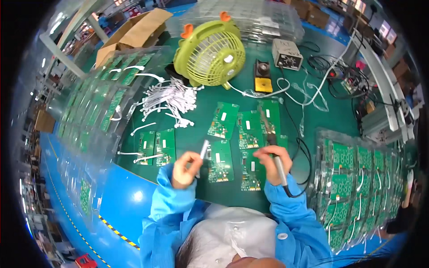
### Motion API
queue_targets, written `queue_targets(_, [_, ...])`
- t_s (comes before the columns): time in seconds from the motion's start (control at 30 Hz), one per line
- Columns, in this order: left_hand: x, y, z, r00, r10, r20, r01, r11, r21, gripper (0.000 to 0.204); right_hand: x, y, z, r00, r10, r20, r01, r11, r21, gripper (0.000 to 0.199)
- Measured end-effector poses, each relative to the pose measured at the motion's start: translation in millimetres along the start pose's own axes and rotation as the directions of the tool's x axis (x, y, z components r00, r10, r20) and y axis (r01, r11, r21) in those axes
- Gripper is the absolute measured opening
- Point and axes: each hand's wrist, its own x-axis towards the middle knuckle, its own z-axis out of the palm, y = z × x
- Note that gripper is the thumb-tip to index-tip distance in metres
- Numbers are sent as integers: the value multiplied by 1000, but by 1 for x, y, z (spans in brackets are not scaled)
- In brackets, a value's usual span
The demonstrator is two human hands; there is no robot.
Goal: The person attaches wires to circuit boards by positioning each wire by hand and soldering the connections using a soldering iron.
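A worker in a blue smock is soldering at a green-matted worktop point(313, 58), both hands raised over a cluster of green circuit boards point(237, 143) lying flat at the centre. The right hand point(273, 161) is gripping a soldering iron point(271, 143), fingers clamped round its grey handle, the dark tip pointing toward twelve o'clock over the boards and its black cord looping away at four o'clock. The left hand point(187, 169) is pinching a thin pale strip, apparently a white lead or a length of solder point(204, 148), fingers closed on its lower end; what it is exactly is too blurred to tell.

The step in hand appears to be bringing lead and iron together at a board; the next move would call for steadying the strip against a pad and touching the tip down precisely, without bridging neighbouring joints.

At eleven o'clock a loose heap of white wire leads point(172, 100) is lying tangled, soft and stringy against the matte mat. At twelve o'clock a round lime-green desk fan point(210, 53) with orange ears is standing, with a yellow-and-black iron stand point(262, 76) and a boxy beige solder station point(287, 54) to its right. Clear, glossy plastic trays point(357, 178) holding rigid boards are stacking at three o'clock, and more trays point(98, 102) at nine o'clock.
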Motion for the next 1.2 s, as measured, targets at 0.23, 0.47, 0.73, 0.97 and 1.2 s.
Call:
queue_targets(0.23, [-18,28,43,960,19,281,-51,993,105,9,-3,-7,15,974,55,218,-83,989,121,40])
queue_targets(0.47, [-9,27,68,939,271,214,-299,947,113,13,-13,-4,16,941,172,290,-227,960,165,36])
queue_targets(0.73, [-8,25,63,962,68,263,-32,990,-140,15,-22,2,20,950,166,263,-222,955,198,29])
queue_targets(0.97, [-5,21,63,972,35,234,77,888,-453,12,-20,8,20,956,13,292,-52,991,125,24])
queue_targets(1.2, [5,25,27,936,314,160,-335,934,125,11,-13,4,16,926,52,374,-18,995,-95,28])
